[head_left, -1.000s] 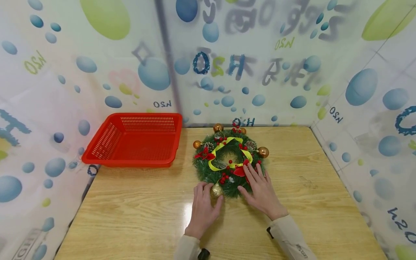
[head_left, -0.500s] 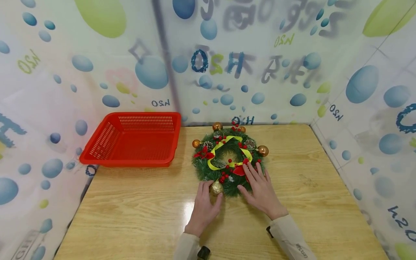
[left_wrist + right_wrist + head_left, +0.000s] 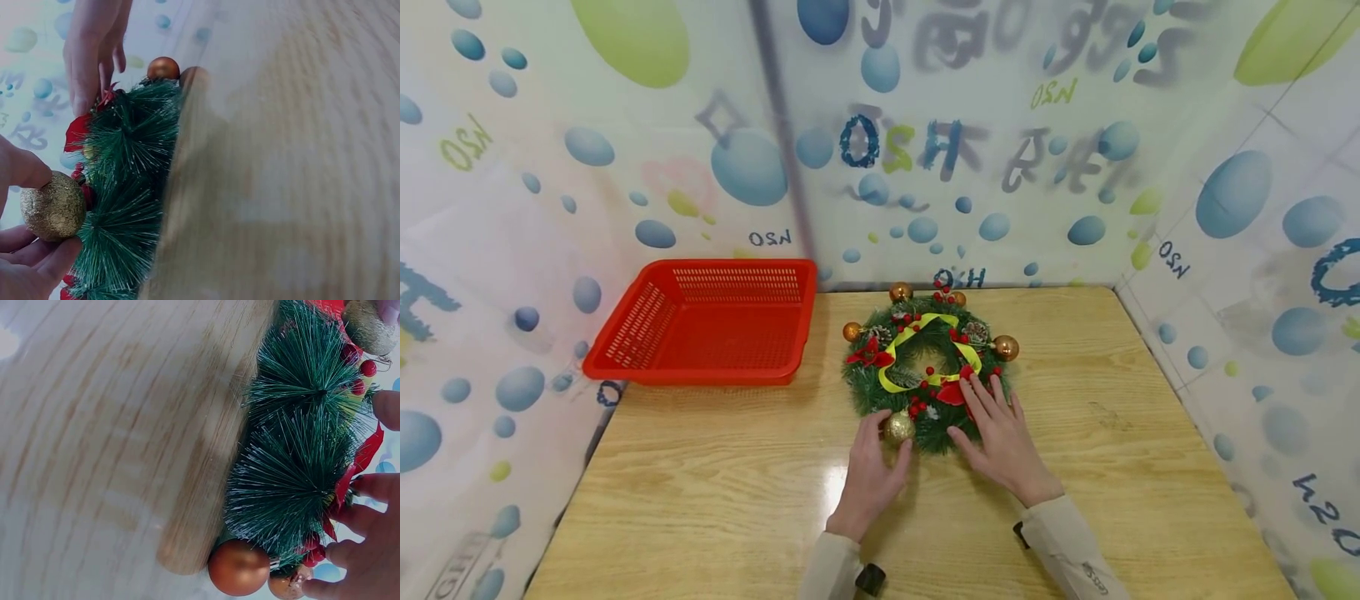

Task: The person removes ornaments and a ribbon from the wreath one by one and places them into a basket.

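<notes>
A green Christmas wreath lies on the wooden table, decked with yellow ribbon, red berries, pine cones and red poinsettia flowers. At its near edge my left hand holds a gold glitter ball ornament between thumb and fingers; the left wrist view shows the ball raised beside the green needles. My right hand rests on the wreath's near right side with its fingers spread, over a red flower. A copper ball sits on the rim beyond it.
To the wreath's left a red plastic basket stands on the wooden table, with only its bare floor showing inside. Patterned curtain walls close in the table's back and sides. More copper balls stick out from the wreath's far edge.
My left hand has shifted slightly up and toward the wreath, and the gold ball has moved a little with it. The right hand keeps its place. The view has tilted slightly.
</notes>
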Demonstrator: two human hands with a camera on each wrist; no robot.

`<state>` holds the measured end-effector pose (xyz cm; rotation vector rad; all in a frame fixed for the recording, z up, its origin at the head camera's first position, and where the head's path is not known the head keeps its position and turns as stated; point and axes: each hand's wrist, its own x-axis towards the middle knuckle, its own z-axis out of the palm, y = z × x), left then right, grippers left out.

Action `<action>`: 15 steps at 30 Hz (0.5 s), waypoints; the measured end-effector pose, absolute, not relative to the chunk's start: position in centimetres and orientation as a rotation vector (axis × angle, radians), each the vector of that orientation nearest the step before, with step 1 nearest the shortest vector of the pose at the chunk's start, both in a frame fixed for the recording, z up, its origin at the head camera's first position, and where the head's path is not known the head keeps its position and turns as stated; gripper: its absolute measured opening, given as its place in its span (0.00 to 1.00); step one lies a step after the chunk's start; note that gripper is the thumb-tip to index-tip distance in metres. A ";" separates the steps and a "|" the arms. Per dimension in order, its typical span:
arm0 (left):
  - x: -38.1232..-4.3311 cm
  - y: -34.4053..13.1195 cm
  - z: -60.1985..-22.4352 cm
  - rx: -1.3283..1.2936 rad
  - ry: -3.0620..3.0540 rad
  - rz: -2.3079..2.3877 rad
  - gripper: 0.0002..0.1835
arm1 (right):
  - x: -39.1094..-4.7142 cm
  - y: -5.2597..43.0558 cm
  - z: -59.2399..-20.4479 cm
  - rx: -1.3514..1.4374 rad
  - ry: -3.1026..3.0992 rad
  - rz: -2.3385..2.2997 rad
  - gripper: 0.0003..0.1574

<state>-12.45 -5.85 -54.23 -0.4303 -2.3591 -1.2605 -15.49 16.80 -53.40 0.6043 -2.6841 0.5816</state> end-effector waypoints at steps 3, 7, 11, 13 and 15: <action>-12.7 -6.0 -54.1 -0.432 -2.343 -1.286 0.27 | -15.4 16.8 -53.2 0.596 -2.701 0.602 0.47; -13.2 -6.4 -53.9 -0.405 -2.345 -1.287 0.25 | -15.4 16.7 -53.2 0.586 -2.706 0.607 0.47; -13.6 -6.7 -53.6 -0.363 -2.361 -1.306 0.24 | -15.4 16.7 -53.3 0.581 -2.694 0.599 0.47; -13.6 -6.8 -53.5 -0.358 -2.370 -1.325 0.24 | -15.4 16.7 -53.3 0.580 -2.690 0.600 0.47; -13.5 -6.8 -53.4 -0.372 -2.371 -1.331 0.24 | -15.4 16.7 -53.3 0.580 -2.691 0.606 0.47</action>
